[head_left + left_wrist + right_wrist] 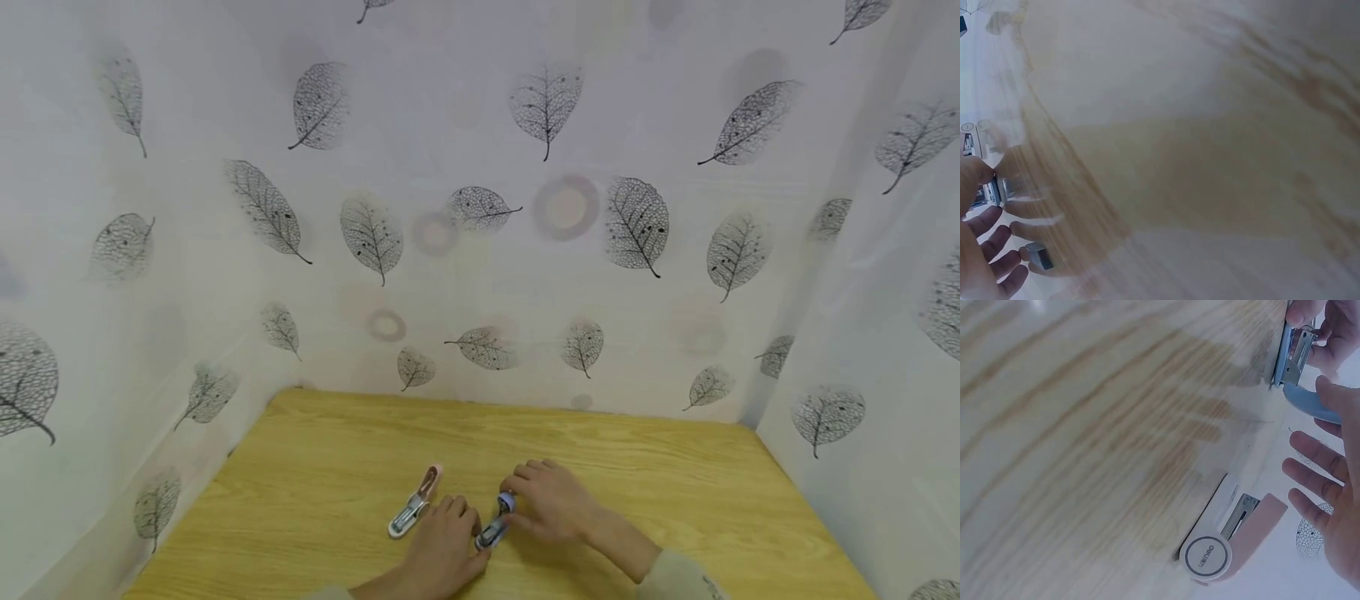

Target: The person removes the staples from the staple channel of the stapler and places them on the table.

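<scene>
A small blue stapler (492,533) lies opened wide between my hands, its metal magazine exposed. My left hand (444,546) pinches its base end between thumb and fingers. With thumb and forefinger my right hand (555,504) holds the raised blue handle (1310,403), the other fingers spread apart in the right wrist view. Left of my left hand lies a pink and white stapler (406,518), also opened. Its round label (1207,557) and pink handle (1260,528) show in the right wrist view. In the left wrist view, a small grey block (1040,256) appears by the left fingertips.
Both staplers are on a light wood-grain table (322,450). Pale curtain-like sheets (480,283) printed with dark leaves stand behind the table and along both sides. The glossy tabletop (1166,175) reflects the hands.
</scene>
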`<state>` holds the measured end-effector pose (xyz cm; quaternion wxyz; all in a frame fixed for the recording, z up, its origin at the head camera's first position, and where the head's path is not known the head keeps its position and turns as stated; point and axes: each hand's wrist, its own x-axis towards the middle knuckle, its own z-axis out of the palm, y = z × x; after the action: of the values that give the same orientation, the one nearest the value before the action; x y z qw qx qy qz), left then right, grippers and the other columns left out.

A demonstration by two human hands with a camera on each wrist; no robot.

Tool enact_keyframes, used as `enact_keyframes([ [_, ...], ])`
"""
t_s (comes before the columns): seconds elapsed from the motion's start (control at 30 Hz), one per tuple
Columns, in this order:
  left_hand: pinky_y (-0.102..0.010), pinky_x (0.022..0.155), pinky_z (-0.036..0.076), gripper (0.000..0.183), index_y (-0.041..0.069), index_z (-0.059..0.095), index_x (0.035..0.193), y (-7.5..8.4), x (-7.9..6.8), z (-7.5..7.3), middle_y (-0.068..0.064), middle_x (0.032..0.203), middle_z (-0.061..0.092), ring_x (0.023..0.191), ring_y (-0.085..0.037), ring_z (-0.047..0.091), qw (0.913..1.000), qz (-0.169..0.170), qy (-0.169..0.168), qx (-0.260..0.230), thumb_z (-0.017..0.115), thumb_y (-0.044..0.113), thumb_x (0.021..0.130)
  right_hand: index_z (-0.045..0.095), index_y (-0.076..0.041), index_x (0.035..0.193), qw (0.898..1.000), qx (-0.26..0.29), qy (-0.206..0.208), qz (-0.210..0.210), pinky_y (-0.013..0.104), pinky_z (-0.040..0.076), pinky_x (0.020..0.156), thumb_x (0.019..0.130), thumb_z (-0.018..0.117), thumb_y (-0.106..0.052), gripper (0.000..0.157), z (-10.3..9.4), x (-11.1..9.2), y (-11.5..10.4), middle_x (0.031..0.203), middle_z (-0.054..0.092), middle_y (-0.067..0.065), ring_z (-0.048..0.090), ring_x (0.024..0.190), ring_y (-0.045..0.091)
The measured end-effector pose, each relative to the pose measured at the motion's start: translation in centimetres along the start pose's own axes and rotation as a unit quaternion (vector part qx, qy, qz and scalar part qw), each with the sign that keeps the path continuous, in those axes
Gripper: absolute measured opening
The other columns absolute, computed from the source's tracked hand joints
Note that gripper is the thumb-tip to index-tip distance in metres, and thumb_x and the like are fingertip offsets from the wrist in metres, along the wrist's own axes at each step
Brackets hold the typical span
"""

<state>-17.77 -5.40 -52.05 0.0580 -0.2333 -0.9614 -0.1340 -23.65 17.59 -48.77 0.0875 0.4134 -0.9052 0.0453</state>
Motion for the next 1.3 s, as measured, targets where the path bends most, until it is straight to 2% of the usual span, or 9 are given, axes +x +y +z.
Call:
enact_keyframes([
  [0.27, -0.030, 0.074, 0.043, 0.031, 0.021, 0.066, 0.093, -0.1, 0.1, -0.3, 0.008, 0.091, 0.054, 0.083, -0.009, 0.048, 0.9994, -0.019, -0.024, -0.016, 0.076, 0.050, 0.091, 0.071, -0.023, 0.120, 0.999, -0.035, -0.009, 0.012, 0.040, 0.056, 0.099, 0.099, 0.066, -0.054, 0.037, 0.1, 0.3, 1.1, 0.111, 0.073, -0.007, 0.068, 0.108, 0.015],
  [0.57, -0.029, 0.071, 0.042, 0.031, 0.021, 0.066, 0.091, 0.0, 0.3, 0.0, 0.007, 0.089, 0.055, 0.082, -0.010, 0.049, 0.9996, -0.027, 0.003, -0.002, 0.077, 0.050, 0.089, 0.073, -0.022, 0.118, 0.999, -0.034, -0.008, 0.038, 0.039, 0.057, 0.095, 0.098, 0.064, -0.062, 0.046, 1.1, 0.6, 2.5, 0.107, 0.072, -0.007, 0.066, 0.100, 0.014],
  [0.67, -0.030, 0.071, 0.040, 0.032, 0.021, 0.065, 0.090, 0.0, 0.4, 0.1, 0.007, 0.088, 0.054, 0.081, -0.010, 0.048, 0.9994, -0.035, 0.002, 0.001, 0.078, 0.051, 0.088, 0.074, -0.022, 0.117, 0.999, -0.026, -0.010, 0.045, 0.037, 0.057, 0.092, 0.097, 0.066, -0.062, 0.046, 1.4, 0.7, 2.9, 0.104, 0.072, -0.007, 0.065, 0.096, 0.012],
  [0.8, -0.030, 0.070, 0.040, 0.033, 0.022, 0.065, 0.090, 0.0, 0.5, 0.3, 0.008, 0.088, 0.053, 0.081, -0.010, 0.048, 0.9993, -0.038, 0.002, 0.001, 0.079, 0.052, 0.087, 0.075, -0.021, 0.118, 0.999, -0.016, 0.002, 0.044, 0.033, 0.058, 0.087, 0.096, 0.071, -0.055, 0.041, 1.4, 0.5, 3.1, 0.107, 0.074, -0.006, 0.066, 0.095, 0.012],
  [0.93, -0.030, 0.071, 0.042, 0.034, 0.022, 0.065, 0.089, 0.0, 0.4, 0.5, 0.008, 0.087, 0.054, 0.081, -0.010, 0.049, 0.9993, -0.036, 0.010, 0.007, 0.080, 0.052, 0.086, 0.075, -0.019, 0.118, 0.999, -0.006, 0.027, 0.040, 0.034, 0.059, 0.088, 0.096, 0.074, -0.045, 0.035, 0.5, 0.0, 2.9, 0.110, 0.075, -0.003, 0.068, 0.099, 0.015],
  [1.03, -0.030, 0.070, 0.042, 0.034, 0.022, 0.065, 0.089, 0.0, 0.4, 0.6, 0.008, 0.087, 0.054, 0.081, -0.010, 0.049, 0.9993, -0.036, 0.009, 0.010, 0.080, 0.052, 0.086, 0.075, -0.017, 0.117, 0.998, 0.023, 0.044, 0.049, 0.035, 0.060, 0.087, 0.096, 0.076, -0.040, 0.031, -0.3, -0.3, 2.5, 0.110, 0.075, -0.002, 0.069, 0.101, 0.016],
  [1.13, -0.030, 0.070, 0.041, 0.034, 0.022, 0.065, 0.089, 0.0, 0.4, 0.5, 0.008, 0.087, 0.053, 0.080, -0.010, 0.048, 0.9992, -0.037, 0.010, 0.010, 0.080, 0.052, 0.086, 0.075, -0.015, 0.116, 0.992, 0.089, 0.057, 0.070, 0.035, 0.060, 0.087, 0.098, 0.074, -0.037, 0.029, -1.0, -0.6, 2.1, 0.109, 0.075, -0.002, 0.070, 0.101, 0.017],
  [1.2, -0.029, 0.070, 0.041, 0.034, 0.022, 0.065, 0.089, 0.1, 0.4, 0.5, 0.007, 0.087, 0.053, 0.080, -0.010, 0.048, 0.9992, -0.037, 0.013, 0.010, 0.080, 0.052, 0.086, 0.075, -0.013, 0.115, 0.982, 0.156, 0.061, 0.086, 0.033, 0.060, 0.084, 0.100, 0.073, -0.036, 0.028, -1.4, -0.7, 1.8, 0.108, 0.075, -0.002, 0.070, 0.098, 0.015],
  [1.3, -0.029, 0.070, 0.041, 0.033, 0.021, 0.065, 0.089, 0.1, 0.3, 0.4, 0.007, 0.087, 0.053, 0.080, -0.010, 0.048, 0.9992, -0.036, 0.014, 0.006, 0.080, 0.051, 0.086, 0.075, -0.011, 0.114, 0.956, 0.267, 0.058, 0.111, 0.027, 0.060, 0.080, 0.102, 0.070, -0.036, 0.028, -1.9, -0.7, 1.3, 0.104, 0.076, 0.000, 0.069, 0.092, 0.011],
])
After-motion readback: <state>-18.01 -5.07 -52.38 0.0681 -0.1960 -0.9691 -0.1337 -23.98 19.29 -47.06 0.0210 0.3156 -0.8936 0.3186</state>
